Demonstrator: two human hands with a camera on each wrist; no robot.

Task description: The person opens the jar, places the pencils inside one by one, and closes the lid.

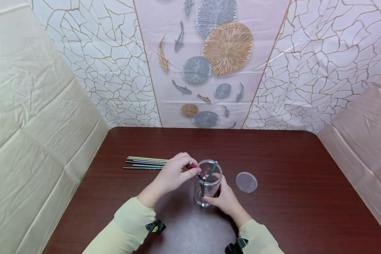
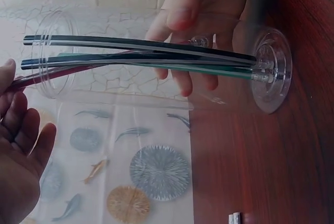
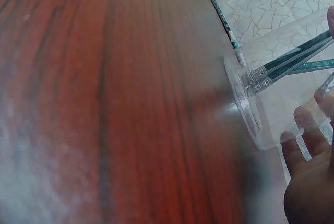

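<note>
The head view is bright and mostly even, with pale glare on the near table (image 1: 184,227) and the left cloth (image 1: 22,102) looking washed out. Both wrist views are dimmer and hazy: in the right one the right hand (image 3: 313,187) is darkly shaded and the table's grain softly blurred, while highlights catch the jar's base (image 2: 282,72).
</note>
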